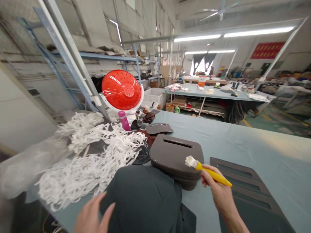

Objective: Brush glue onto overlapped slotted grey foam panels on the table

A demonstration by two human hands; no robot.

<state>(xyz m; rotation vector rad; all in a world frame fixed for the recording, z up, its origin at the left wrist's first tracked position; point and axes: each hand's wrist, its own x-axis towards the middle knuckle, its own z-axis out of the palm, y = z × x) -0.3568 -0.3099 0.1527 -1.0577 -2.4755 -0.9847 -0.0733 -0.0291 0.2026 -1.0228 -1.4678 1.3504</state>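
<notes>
My right hand [216,184] is closed round the yellow handle of a paintbrush [211,173], whose pale bristles point left. The brush is in front of a stack of dark grey-brown curved panels [175,153]; the top one has a long slot. My left hand [93,215], fingers apart, is at the near left edge of a pile of dark green fabric [143,197]; whether it touches the cloth I cannot tell. Under my right forearm lies more dark fabric, partly covered by a dark template [245,181] with several long slots.
A heap of white strips [94,161] covers the table's left side. Behind it stand a pink bottle [124,120], a clear bottle [139,118] and a red round heater-like dish [121,89]. The pale blue-green tabletop [243,139] stretches right. A metal post rises at left.
</notes>
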